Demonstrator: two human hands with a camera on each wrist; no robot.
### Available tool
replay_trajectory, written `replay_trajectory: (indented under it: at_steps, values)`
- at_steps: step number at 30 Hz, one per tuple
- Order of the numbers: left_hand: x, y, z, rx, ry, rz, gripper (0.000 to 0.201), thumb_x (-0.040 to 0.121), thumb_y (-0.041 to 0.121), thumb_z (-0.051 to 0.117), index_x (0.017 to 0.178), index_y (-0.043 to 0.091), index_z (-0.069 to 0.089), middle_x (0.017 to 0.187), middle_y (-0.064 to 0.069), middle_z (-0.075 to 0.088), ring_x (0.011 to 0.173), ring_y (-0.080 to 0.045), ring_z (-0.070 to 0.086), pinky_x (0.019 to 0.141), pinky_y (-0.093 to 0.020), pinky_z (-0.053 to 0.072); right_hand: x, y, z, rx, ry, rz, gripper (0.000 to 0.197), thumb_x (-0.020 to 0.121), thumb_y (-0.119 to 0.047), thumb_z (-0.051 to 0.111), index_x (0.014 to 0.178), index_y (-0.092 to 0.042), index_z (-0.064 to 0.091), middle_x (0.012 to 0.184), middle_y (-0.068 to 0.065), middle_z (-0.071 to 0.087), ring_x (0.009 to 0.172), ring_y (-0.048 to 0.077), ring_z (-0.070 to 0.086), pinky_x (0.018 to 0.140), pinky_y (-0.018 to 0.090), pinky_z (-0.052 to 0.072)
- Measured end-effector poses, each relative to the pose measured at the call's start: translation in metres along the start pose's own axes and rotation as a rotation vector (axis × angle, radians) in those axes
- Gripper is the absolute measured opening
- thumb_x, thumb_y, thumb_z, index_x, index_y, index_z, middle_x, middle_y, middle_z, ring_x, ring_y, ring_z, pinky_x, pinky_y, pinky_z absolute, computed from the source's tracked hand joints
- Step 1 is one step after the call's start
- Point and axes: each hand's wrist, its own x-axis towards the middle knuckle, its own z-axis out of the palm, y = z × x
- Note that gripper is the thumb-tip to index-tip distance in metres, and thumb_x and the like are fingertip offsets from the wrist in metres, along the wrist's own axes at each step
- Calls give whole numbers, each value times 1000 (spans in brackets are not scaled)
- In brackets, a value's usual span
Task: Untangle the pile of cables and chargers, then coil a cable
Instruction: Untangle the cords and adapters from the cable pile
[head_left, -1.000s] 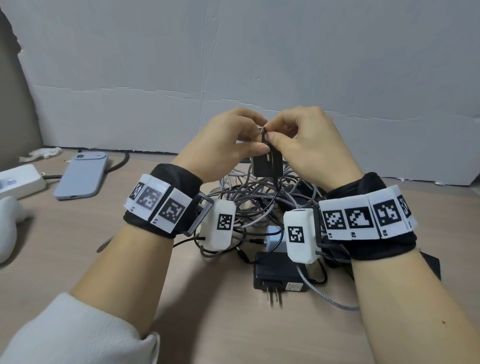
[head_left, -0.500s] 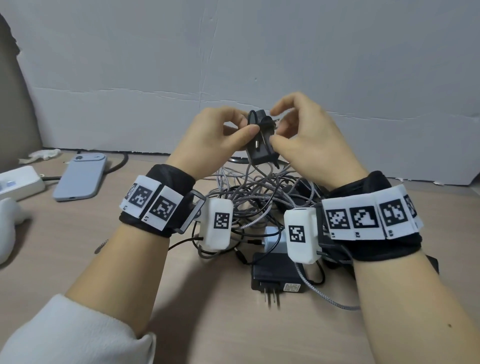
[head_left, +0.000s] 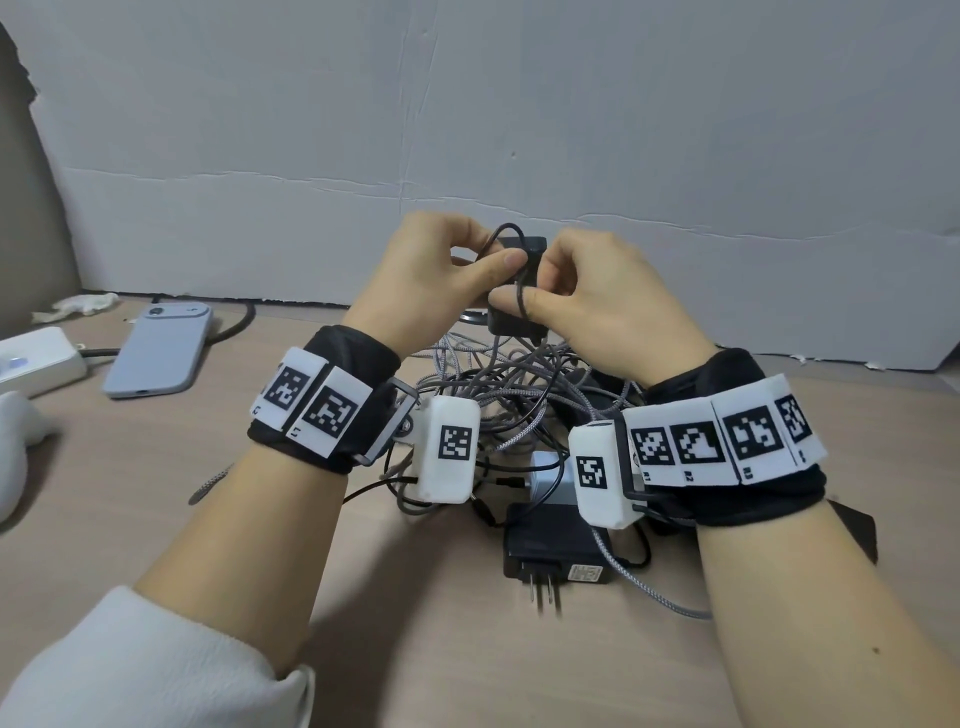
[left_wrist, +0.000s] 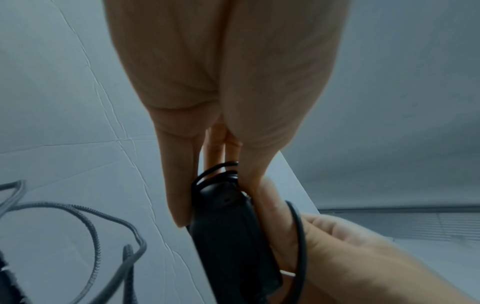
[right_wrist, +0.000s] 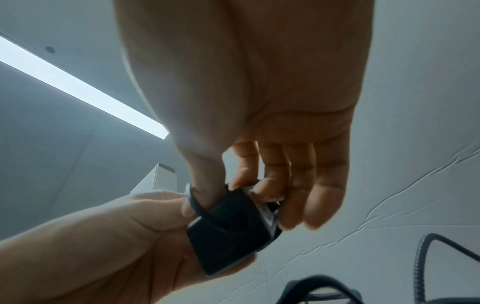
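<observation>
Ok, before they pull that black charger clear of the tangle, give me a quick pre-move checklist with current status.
1. Left hand holds the black charger: ok; thumb and fingers pinch its sides in the left wrist view.
2. Right hand also holds it: ok.
3. Thin black cable off the charger body: not ok; it runs across the charger and loops over the right thumb.
4. Charger lifted above the cable pile: ok.
5. Charger's own cable free of the pile: cannot tell.
6. Second black adapter lying on the table, out of the way: ok.

Wooden table (head_left: 130, 519) bears cable pile (head_left: 498, 395), phone (head_left: 158, 351), perhaps tissue (head_left: 78, 305)
</observation>
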Motion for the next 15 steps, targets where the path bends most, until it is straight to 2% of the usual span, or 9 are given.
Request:
replay_trajectory:
  at_steps: [4,7,10,13,15]
  values:
    - [0,-2,1,-6,5,-16,20,88,24,77,83,8,65,84,-19,73,79,-33,75,80,-53,61,1,1,2,-69,-45,-8,26,92,-41,67,82,-19,57,74,-3,61,78,19,55,63,31,36]
    - [1,-3,1,-22,19,-32,20,85,27,77,78,13,63,90,-21,74,82,-35,75,81,-53,61,1,0,1,-116,-62,4,17,96,-34,57,88,-20,56,85,1,63,87,24,57,69,32,37]
    - [2,-4,0,-7,45,-25,19,87,25,78,81,12,65,96,-17,75,81,-29,76,80,-49,62,-1,0,-3,-175,-139,25,16,98,-33,49,85,-24,50,93,5,63,90,27,56,70,33,36]
    - [3,-6,-3,33,105,-11,19,89,22,77,76,17,64,99,-15,75,78,-27,76,78,-47,62,-3,-3,-9,-170,-218,41,21,97,-31,46,78,-22,50,83,2,63,86,28,58,64,35,39]
    - [3,-7,-4,52,113,-11,19,88,23,78,76,17,64,99,-14,75,79,-27,75,78,-46,62,-3,-5,-12,-108,-231,45,23,94,-30,46,75,-18,52,73,2,64,82,28,62,65,34,43]
